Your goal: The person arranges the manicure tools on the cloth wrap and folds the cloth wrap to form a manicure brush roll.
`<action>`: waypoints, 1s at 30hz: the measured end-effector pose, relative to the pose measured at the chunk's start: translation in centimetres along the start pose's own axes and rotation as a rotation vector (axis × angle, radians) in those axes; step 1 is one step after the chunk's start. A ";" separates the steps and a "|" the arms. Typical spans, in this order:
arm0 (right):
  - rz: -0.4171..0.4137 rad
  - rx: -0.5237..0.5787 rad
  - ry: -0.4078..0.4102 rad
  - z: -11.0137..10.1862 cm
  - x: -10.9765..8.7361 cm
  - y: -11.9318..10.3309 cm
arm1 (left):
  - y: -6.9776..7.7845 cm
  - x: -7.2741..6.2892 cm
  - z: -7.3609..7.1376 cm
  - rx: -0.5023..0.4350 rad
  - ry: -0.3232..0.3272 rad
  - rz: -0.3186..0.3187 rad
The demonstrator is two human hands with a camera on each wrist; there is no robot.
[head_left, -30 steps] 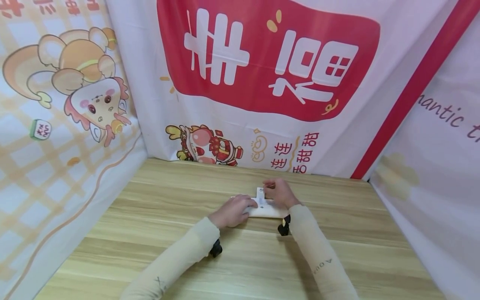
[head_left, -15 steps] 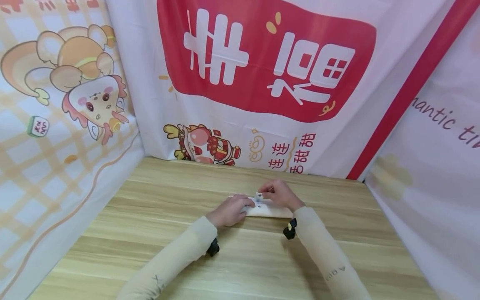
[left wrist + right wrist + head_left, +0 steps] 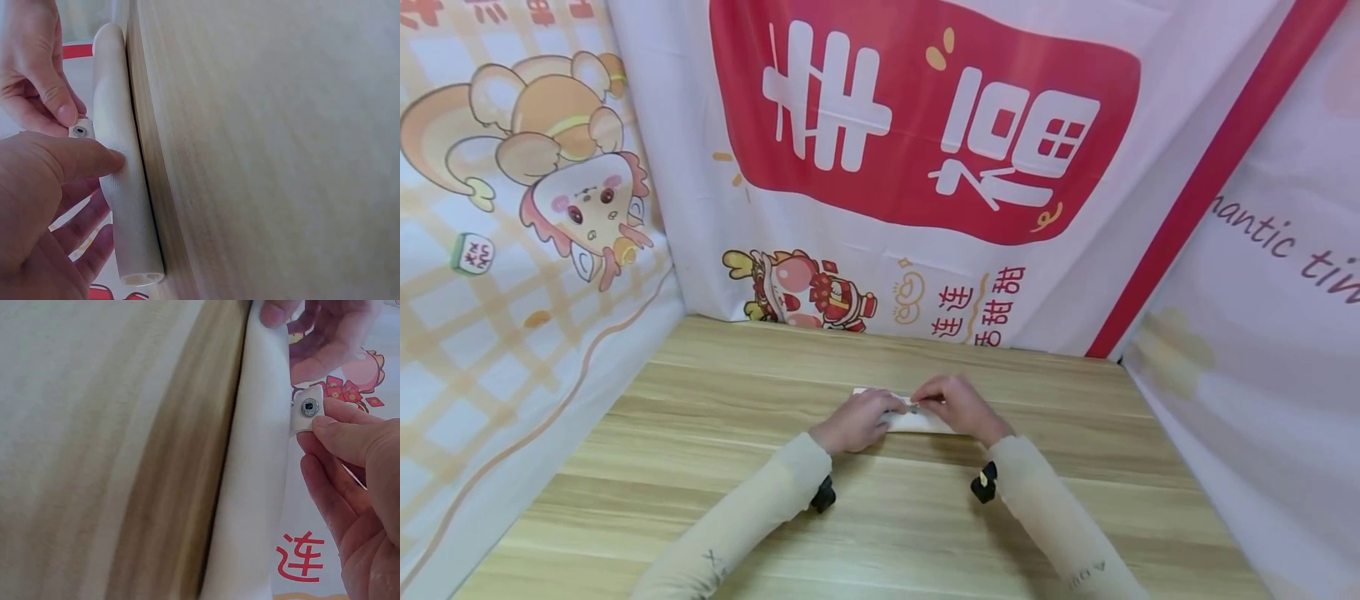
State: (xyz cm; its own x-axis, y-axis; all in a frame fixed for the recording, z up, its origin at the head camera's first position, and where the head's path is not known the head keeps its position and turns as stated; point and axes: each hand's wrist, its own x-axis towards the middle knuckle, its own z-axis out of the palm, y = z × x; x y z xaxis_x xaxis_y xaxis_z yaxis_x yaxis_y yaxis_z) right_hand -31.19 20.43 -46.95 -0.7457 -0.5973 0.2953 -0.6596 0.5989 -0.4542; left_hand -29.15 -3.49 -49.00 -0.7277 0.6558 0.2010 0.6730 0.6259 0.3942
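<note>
A white fabric roll (image 3: 934,423) lies crosswise on the wooden table, its hollow end (image 3: 142,279) showing in the left wrist view. My left hand (image 3: 863,420) grips the roll left of its middle, the thumb on the near side and fingers behind. My right hand (image 3: 961,408) pinches a short white strap (image 3: 317,394) between thumb and index finger. A round metal snap (image 3: 310,407) sits on the strap near its tip. In the head view the strap is mostly hidden by the fingers, close over the roll.
The wooden table (image 3: 820,533) stretches toward the person on both sides of the forearms. A printed white cloth with a red panel (image 3: 925,192) hangs along the back edge. Other printed cloths (image 3: 535,333) close off the left and right sides. Each wrist bears a black camera (image 3: 984,483).
My right hand has drawn the strap from standing up behind the roll down toward the near side, and shifted slightly closer. My left hand keeps its hold on the roll.
</note>
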 end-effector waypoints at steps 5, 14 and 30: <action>-0.020 0.005 0.030 0.7 -0.7 0.2 | 0.0 0.0 0.1 -0.006 0.003 0.007; 0.003 0.012 0.045 1.3 -1.8 0.2 | -0.2 0.1 0.3 -0.031 0.007 0.005; -0.102 -0.214 0.065 2.1 -2.6 -1.4 | -0.5 0.2 0.7 -0.023 0.050 0.024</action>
State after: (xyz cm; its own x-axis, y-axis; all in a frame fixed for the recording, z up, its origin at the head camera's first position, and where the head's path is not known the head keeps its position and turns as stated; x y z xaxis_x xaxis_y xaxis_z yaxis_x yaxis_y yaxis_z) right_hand -28.15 20.01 -48.87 -0.6740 -0.6293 0.3869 -0.7318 0.6404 -0.2332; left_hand -29.52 -3.35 -49.75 -0.7172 0.6483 0.2555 0.6879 0.5999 0.4087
